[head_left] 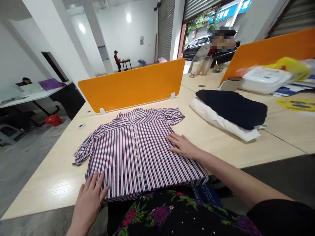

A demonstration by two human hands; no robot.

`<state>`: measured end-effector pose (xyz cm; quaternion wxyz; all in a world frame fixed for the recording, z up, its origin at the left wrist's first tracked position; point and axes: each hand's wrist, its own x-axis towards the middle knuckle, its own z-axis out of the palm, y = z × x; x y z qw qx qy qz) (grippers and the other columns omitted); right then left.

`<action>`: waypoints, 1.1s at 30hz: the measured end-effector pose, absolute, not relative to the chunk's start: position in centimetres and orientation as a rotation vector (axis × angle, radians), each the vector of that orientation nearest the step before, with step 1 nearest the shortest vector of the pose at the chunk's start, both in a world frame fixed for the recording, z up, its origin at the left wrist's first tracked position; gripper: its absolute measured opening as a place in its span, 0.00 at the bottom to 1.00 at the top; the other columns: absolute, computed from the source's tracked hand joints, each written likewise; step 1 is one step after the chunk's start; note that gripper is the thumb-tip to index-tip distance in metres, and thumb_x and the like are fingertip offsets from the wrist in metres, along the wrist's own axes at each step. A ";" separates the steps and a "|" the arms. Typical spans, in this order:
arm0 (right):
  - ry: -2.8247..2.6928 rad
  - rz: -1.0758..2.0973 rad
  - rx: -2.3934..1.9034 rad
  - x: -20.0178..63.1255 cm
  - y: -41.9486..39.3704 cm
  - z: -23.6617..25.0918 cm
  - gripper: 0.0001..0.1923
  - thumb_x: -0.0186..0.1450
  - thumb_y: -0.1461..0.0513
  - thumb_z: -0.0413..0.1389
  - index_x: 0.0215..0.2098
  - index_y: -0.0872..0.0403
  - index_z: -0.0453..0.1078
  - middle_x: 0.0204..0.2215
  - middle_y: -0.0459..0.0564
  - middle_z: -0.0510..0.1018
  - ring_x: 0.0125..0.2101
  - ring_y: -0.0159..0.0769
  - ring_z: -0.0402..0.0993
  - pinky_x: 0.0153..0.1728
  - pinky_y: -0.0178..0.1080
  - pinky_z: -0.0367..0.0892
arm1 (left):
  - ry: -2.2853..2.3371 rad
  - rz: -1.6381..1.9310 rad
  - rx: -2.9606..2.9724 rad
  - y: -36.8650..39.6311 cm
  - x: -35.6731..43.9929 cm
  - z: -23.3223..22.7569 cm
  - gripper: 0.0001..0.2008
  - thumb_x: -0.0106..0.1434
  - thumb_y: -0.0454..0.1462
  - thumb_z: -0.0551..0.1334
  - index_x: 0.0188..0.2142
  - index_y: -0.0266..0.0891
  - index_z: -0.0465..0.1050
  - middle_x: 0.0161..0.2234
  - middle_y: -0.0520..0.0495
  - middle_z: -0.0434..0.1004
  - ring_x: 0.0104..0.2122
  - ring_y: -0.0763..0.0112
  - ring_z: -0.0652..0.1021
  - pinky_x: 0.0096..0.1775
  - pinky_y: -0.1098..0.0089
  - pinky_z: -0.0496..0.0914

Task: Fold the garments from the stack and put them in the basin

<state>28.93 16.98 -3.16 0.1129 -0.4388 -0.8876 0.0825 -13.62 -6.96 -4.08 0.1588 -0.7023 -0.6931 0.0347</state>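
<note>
A striped button-front blouse (118, 147) lies spread face up on the pale wooden table, its collar toward the orange divider and its hem at the near edge. Both short sleeves stretch outward, the left one somewhat crumpled. My left hand (90, 198) rests on the lower left corner of the blouse, fingers spread. On the right side seam, about halfway down, my right hand (183, 146) lies flat with its fingers apart. Neither hand grips the cloth. Small light buttons run down the middle of the front.
Right of the blouse lies folded dark cloth (233, 106) on white cloth (221, 121). An orange divider (133, 87) stands along the table's back. Farther right are a white packet (267, 78) and a yellow bag (292, 68). Cups (195, 68) stand near a person leaning at the far side.
</note>
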 end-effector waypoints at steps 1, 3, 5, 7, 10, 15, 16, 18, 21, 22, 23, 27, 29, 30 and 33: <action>-2.634 0.224 -1.327 29.0 17.3 -3.6 0.31 0.68 0.45 0.43 0.66 0.46 0.54 0.66 0.51 0.54 0.66 0.48 0.46 0.62 0.61 0.45 | -1.990 0.174 -2.020 -7.8 -14.2 -4.2 0.23 0.63 0.32 0.48 0.50 0.52 0.75 0.60 0.48 0.66 0.61 0.53 0.64 0.54 0.45 0.63; -2.657 0.199 -1.369 29.6 17.3 -4.5 0.31 0.69 0.45 0.41 0.66 0.45 0.53 0.67 0.48 0.52 0.66 0.46 0.44 0.63 0.59 0.42 | -1.989 0.282 -2.031 -9.6 -15.4 -4.2 0.27 0.61 0.29 0.47 0.50 0.53 0.75 0.59 0.47 0.68 0.59 0.54 0.67 0.53 0.44 0.63; -2.646 0.190 -1.391 30.5 17.1 -5.1 0.31 0.69 0.45 0.40 0.66 0.44 0.53 0.67 0.47 0.51 0.67 0.45 0.43 0.63 0.59 0.43 | -1.953 0.301 -2.009 -10.9 -16.3 -3.7 0.28 0.60 0.28 0.46 0.51 0.53 0.74 0.56 0.45 0.71 0.55 0.55 0.71 0.53 0.45 0.64; -2.634 0.194 -1.399 31.3 16.7 -5.3 0.31 0.69 0.45 0.40 0.67 0.44 0.53 0.67 0.47 0.51 0.67 0.45 0.43 0.63 0.59 0.43 | -1.887 0.277 -1.961 -10.8 -16.7 -2.7 0.27 0.60 0.29 0.46 0.50 0.50 0.75 0.52 0.44 0.74 0.49 0.56 0.74 0.50 0.46 0.66; -2.612 0.221 -1.392 31.8 16.1 -5.3 0.31 0.68 0.45 0.41 0.66 0.44 0.54 0.67 0.48 0.52 0.66 0.46 0.44 0.63 0.59 0.43 | -1.805 0.151 -1.894 -7.8 -16.1 -1.0 0.22 0.64 0.32 0.45 0.46 0.44 0.76 0.49 0.41 0.75 0.46 0.55 0.75 0.48 0.48 0.68; -2.464 0.281 -1.308 31.8 16.6 -5.5 0.28 0.68 0.47 0.43 0.61 0.48 0.62 0.63 0.51 0.62 0.63 0.46 0.54 0.62 0.56 0.48 | -1.740 -0.234 -2.042 2.0 -10.3 0.4 0.26 0.66 0.49 0.51 0.54 0.35 0.70 0.59 0.35 0.65 0.61 0.49 0.62 0.57 0.50 0.62; -2.376 0.292 -1.324 31.9 17.3 -5.4 0.27 0.68 0.48 0.43 0.59 0.50 0.65 0.60 0.53 0.66 0.61 0.45 0.58 0.61 0.53 0.52 | -1.721 -0.246 -2.136 3.8 -8.5 0.4 0.27 0.67 0.50 0.50 0.58 0.39 0.67 0.62 0.38 0.62 0.63 0.49 0.58 0.58 0.48 0.60; -2.110 0.283 -1.454 32.2 19.4 -5.1 0.26 0.68 0.50 0.42 0.56 0.54 0.68 0.54 0.57 0.72 0.54 0.44 0.67 0.57 0.48 0.60 | -1.693 -0.165 -2.371 6.4 -4.9 -0.1 0.30 0.66 0.54 0.48 0.64 0.47 0.56 0.66 0.44 0.53 0.66 0.51 0.52 0.60 0.45 0.55; -1.739 0.228 -1.723 32.5 23.9 -4.1 0.26 0.67 0.51 0.44 0.54 0.56 0.69 0.45 0.58 0.76 0.44 0.44 0.73 0.48 0.45 0.66 | -1.588 0.036 -2.730 7.9 -0.6 -1.1 0.34 0.64 0.59 0.45 0.67 0.53 0.46 0.68 0.48 0.44 0.67 0.52 0.47 0.62 0.42 0.49; -1.679 0.215 -1.797 32.4 25.4 -3.7 0.26 0.66 0.51 0.46 0.54 0.56 0.68 0.43 0.59 0.76 0.42 0.45 0.73 0.45 0.45 0.67 | -1.551 0.071 -2.807 7.9 0.3 -1.4 0.35 0.64 0.59 0.44 0.67 0.53 0.45 0.69 0.48 0.42 0.67 0.52 0.46 0.63 0.42 0.46; -1.656 0.199 -1.852 32.3 26.8 -3.3 0.27 0.64 0.50 0.48 0.55 0.57 0.67 0.43 0.59 0.76 0.41 0.46 0.73 0.44 0.44 0.67 | -1.524 0.082 -2.860 7.8 0.9 -1.5 0.35 0.64 0.59 0.44 0.67 0.52 0.44 0.69 0.48 0.41 0.67 0.52 0.46 0.63 0.42 0.44; -1.794 0.041 -1.818 30.8 31.3 -2.8 0.28 0.59 0.53 0.55 0.56 0.53 0.67 0.51 0.59 0.71 0.47 0.49 0.67 0.43 0.45 0.65 | -1.545 0.041 -2.947 7.9 0.8 -0.7 0.34 0.66 0.58 0.43 0.67 0.51 0.46 0.69 0.48 0.42 0.67 0.55 0.47 0.63 0.44 0.45; -1.847 0.050 -1.745 30.2 32.9 -3.0 0.16 0.60 0.56 0.54 0.45 0.50 0.74 0.49 0.55 0.74 0.48 0.48 0.65 0.45 0.44 0.63 | -1.683 -0.047 -2.853 8.8 -0.3 0.0 0.32 0.67 0.56 0.42 0.67 0.50 0.48 0.69 0.49 0.43 0.67 0.58 0.48 0.63 0.47 0.49; -1.833 0.082 -1.742 30.0 33.7 -3.1 0.12 0.61 0.57 0.53 0.39 0.50 0.76 0.45 0.54 0.76 0.47 0.46 0.66 0.45 0.43 0.62 | -1.763 -0.099 -2.759 9.4 -1.0 0.2 0.31 0.68 0.55 0.41 0.67 0.50 0.48 0.69 0.49 0.43 0.67 0.59 0.48 0.63 0.48 0.49; -1.668 0.148 -1.844 30.5 35.7 -3.1 0.15 0.63 0.61 0.46 0.35 0.54 0.76 0.36 0.55 0.79 0.40 0.43 0.69 0.39 0.40 0.63 | -1.947 -0.136 -2.456 11.3 -3.3 -0.3 0.31 0.68 0.55 0.43 0.66 0.49 0.50 0.68 0.48 0.45 0.67 0.54 0.46 0.63 0.44 0.47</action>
